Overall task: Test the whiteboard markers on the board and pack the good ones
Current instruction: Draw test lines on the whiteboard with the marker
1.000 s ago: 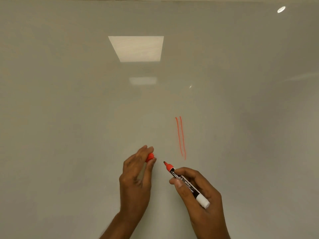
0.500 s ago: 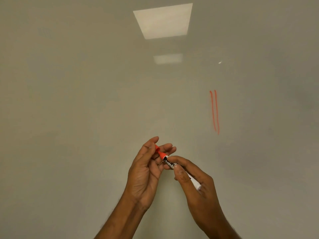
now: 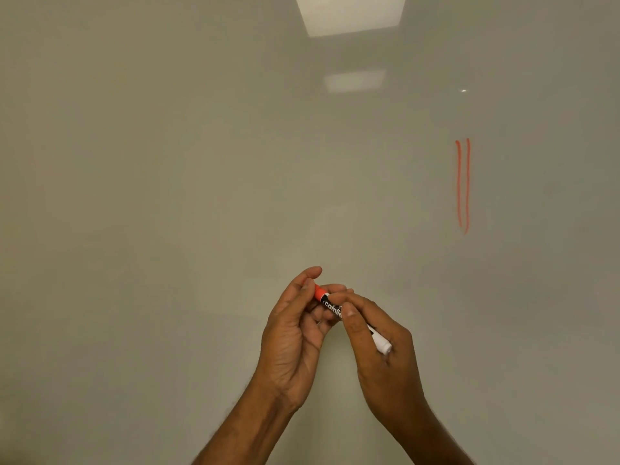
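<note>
A red whiteboard marker (image 3: 332,305) with a black-and-white barrel is held between both hands in front of the whiteboard (image 3: 167,196). My left hand (image 3: 295,333) pinches its red cap (image 3: 318,292), which sits on the marker's tip end. My right hand (image 3: 379,360) grips the barrel, whose white rear end (image 3: 382,345) sticks out between thumb and fingers. Two red vertical test strokes (image 3: 463,186) stand on the board up and to the right of the hands.
The glossy board fills the whole view and mirrors a ceiling light panel (image 3: 350,13) at the top and a small bright spot (image 3: 463,90). No box or other markers are in view.
The hands came together: the cap in my left hand went onto the marker's exposed red tip. The view shifted left, so the red strokes now lie farther right.
</note>
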Demonstrator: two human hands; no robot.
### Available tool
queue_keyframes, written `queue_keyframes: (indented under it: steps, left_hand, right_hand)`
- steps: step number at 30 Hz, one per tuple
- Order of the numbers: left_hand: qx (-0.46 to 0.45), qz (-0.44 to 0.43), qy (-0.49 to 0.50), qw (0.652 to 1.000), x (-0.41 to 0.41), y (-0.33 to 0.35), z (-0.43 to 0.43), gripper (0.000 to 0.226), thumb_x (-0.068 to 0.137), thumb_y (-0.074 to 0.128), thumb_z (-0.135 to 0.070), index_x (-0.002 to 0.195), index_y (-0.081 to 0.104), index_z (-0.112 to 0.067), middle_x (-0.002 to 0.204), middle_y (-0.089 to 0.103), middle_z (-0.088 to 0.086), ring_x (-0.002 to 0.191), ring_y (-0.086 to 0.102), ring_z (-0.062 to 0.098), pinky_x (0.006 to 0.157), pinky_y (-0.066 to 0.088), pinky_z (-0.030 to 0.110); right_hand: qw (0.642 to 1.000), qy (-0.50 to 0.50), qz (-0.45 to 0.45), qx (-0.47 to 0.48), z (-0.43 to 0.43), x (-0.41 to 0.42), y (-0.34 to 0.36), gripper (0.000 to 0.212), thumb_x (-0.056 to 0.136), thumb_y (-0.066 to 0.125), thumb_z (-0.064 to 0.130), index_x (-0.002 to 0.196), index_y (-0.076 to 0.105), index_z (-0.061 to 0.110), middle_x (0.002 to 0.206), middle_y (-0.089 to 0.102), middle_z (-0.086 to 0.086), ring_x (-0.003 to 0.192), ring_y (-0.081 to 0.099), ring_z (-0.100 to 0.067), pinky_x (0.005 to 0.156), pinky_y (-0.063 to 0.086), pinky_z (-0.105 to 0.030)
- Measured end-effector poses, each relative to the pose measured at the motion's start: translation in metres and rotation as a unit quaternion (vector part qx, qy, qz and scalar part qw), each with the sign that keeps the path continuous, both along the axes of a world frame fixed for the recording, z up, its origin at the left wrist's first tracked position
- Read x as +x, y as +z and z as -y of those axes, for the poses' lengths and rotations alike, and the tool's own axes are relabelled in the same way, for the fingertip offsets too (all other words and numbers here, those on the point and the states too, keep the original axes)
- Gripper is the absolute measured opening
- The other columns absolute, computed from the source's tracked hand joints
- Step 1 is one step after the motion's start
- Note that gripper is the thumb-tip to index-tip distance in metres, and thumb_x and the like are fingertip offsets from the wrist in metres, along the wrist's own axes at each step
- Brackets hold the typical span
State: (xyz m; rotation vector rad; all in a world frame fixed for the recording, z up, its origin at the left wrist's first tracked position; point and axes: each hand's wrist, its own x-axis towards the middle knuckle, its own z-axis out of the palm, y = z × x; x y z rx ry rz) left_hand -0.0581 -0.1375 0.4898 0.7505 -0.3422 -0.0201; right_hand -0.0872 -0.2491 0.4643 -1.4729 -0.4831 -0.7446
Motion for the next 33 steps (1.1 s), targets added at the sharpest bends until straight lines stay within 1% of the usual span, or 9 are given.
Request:
queue_keyframes:
  steps: [5,7,9,14,17,19,26,30,33]
  left_hand:
    - [0.024,-0.031,0.024,0.999,0.010,-0.026,-0.028,0.026,0.104,0.049,-0.015,0.124,0.064,-0.007,0.105,0.073,0.024,0.100,0.073,0.032,0.089,0.061,0.042]
    - [0.052,-0.038,0.046,0.997,0.013,-0.039,-0.041,0.026,0.105,0.048,-0.015,0.124,0.064,-0.008,0.106,0.073,0.024,0.095,0.074,0.029,0.082,0.063,0.039]
    - [0.081,-0.045,0.073,0.993,0.017,-0.054,-0.055,0.027,0.106,0.047,-0.017,0.125,0.065,-0.009,0.109,0.073,0.025,0.101,0.074,0.032,0.082,0.062,0.039]
    - [0.156,-0.070,0.135,0.976,0.029,-0.099,-0.097,0.028,0.107,0.046,-0.018,0.127,0.063,-0.008,0.111,0.073,0.024,0.109,0.071,0.037,0.098,0.054,0.048]
    - [0.201,-0.096,0.157,0.962,0.033,-0.132,-0.121,0.027,0.107,0.048,-0.019,0.126,0.063,-0.008,0.110,0.074,0.022,0.108,0.072,0.036,0.100,0.053,0.048]
    - [0.228,-0.117,0.168,0.952,0.035,-0.155,-0.135,0.027,0.106,0.049,-0.020,0.125,0.064,-0.008,0.110,0.075,0.020,0.109,0.072,0.034,0.102,0.053,0.048]
    - [0.311,-0.175,0.193,0.914,0.041,-0.228,-0.186,0.025,0.108,0.049,-0.020,0.126,0.066,-0.015,0.110,0.078,0.009,0.112,0.070,0.029,0.101,0.055,0.044]
    - [0.373,-0.190,0.229,0.879,0.045,-0.275,-0.218,0.028,0.108,0.047,-0.021,0.130,0.064,-0.025,0.114,0.077,0.000,0.111,0.070,0.016,0.103,0.054,0.044]
    - [0.438,-0.186,0.253,0.842,0.039,-0.310,-0.240,0.032,0.107,0.047,-0.027,0.137,0.058,-0.033,0.136,0.065,-0.006,0.128,0.059,0.011,0.114,0.044,0.038]
  right_hand:
    - [0.999,0.025,-0.040,-0.020,-0.022,0.009,-0.022,0.024,0.098,0.054,0.020,0.115,0.071,0.020,0.112,0.072,0.014,0.113,0.065,-0.008,0.092,0.050,-0.015]
    - [0.997,0.036,-0.063,-0.010,-0.031,0.011,-0.033,0.021,0.094,0.058,0.023,0.111,0.070,0.022,0.105,0.074,0.016,0.105,0.068,-0.007,0.086,0.053,-0.015]
    - [0.997,0.022,-0.075,-0.017,-0.039,0.015,-0.046,0.015,0.091,0.064,0.025,0.105,0.071,0.025,0.096,0.074,0.015,0.095,0.070,-0.009,0.079,0.054,-0.016]
    - [0.983,-0.031,-0.110,-0.145,-0.059,0.033,-0.099,0.015,0.091,0.070,0.029,0.103,0.069,0.038,0.091,0.071,0.019,0.088,0.068,-0.010,0.072,0.054,-0.019]
    - [0.965,-0.056,-0.119,-0.225,-0.076,0.046,-0.137,0.016,0.094,0.067,0.032,0.110,0.068,0.033,0.092,0.068,0.018,0.090,0.065,-0.010,0.075,0.053,-0.022]
    - [0.957,-0.068,-0.131,-0.248,-0.090,0.052,-0.161,0.017,0.095,0.066,0.031,0.111,0.068,0.029,0.093,0.066,0.018,0.090,0.063,-0.008,0.076,0.051,-0.021]
    - [0.938,-0.076,-0.176,-0.289,-0.140,0.065,-0.227,0.020,0.095,0.066,0.025,0.115,0.068,0.025,0.096,0.065,0.016,0.090,0.059,-0.003,0.076,0.040,-0.005]
    - [0.931,-0.067,-0.196,-0.300,-0.168,0.075,-0.266,0.017,0.096,0.065,0.025,0.112,0.069,0.024,0.094,0.064,0.017,0.088,0.059,-0.006,0.076,0.041,-0.008]
    - [0.926,-0.062,-0.218,-0.303,-0.183,0.081,-0.295,0.016,0.096,0.065,0.023,0.111,0.069,0.022,0.095,0.066,0.014,0.088,0.061,-0.008,0.077,0.046,-0.017]
